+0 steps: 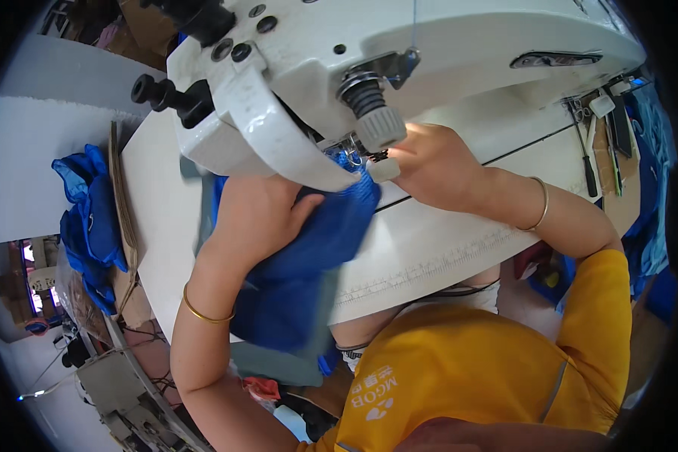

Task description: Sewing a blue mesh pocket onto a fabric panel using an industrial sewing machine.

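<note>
A piece of blue fabric [309,241] lies under the head of a white sewing machine [459,45] and hangs over the table's near edge, its lower part blurred. Its far end reaches the presser foot [351,151]. My left hand [260,211] rests flat on the fabric, thumb apart, while its other fingers go out of sight behind the machine head. Just right of the needle area, my right hand [440,166] is closed with fingers curled; a grey knob [382,126] hides its fingertips and whatever they pinch. A grey-green cloth [309,331] shows beneath the blue one.
The white table [429,241] carries a printed ruler along its near edge. Small tools, including a screwdriver [589,169], lie at the right. Blue garments [90,218] hang beyond the left edge, and more blue cloth [655,166] is at the far right.
</note>
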`<state>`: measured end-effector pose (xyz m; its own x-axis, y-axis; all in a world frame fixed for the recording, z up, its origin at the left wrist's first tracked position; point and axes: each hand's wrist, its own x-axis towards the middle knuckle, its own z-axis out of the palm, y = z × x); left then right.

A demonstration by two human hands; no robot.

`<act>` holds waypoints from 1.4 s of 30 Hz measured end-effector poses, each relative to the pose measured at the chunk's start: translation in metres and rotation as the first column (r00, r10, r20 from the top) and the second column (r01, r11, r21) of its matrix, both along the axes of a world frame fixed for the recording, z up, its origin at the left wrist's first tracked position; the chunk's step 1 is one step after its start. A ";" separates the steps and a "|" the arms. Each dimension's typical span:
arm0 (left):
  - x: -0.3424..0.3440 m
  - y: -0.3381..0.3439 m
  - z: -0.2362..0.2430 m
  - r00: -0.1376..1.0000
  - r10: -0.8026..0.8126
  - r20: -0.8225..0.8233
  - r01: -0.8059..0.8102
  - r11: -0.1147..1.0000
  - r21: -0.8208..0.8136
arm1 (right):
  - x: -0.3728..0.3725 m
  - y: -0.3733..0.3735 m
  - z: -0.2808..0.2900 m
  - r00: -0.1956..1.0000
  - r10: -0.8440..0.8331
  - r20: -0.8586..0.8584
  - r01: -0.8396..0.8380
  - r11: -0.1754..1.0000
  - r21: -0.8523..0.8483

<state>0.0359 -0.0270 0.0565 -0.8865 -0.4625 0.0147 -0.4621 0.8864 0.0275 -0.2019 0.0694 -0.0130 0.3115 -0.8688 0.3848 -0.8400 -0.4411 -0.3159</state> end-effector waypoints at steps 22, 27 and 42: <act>-0.010 0.003 -0.063 0.802 0.451 -0.391 -0.309 0.874 0.375 | 0.034 -0.007 0.024 0.380 -0.722 0.578 -0.197 0.548 0.813; 0.005 -0.003 -0.070 0.850 0.131 -0.510 -0.051 0.984 0.168 | 0.047 -0.002 0.037 0.269 -0.778 0.568 -0.184 0.537 0.823; 0.010 -0.001 -0.040 0.952 -0.036 -0.303 0.104 0.972 0.210 | 0.065 0.004 0.026 -0.006 -0.863 0.505 -0.431 0.458 0.778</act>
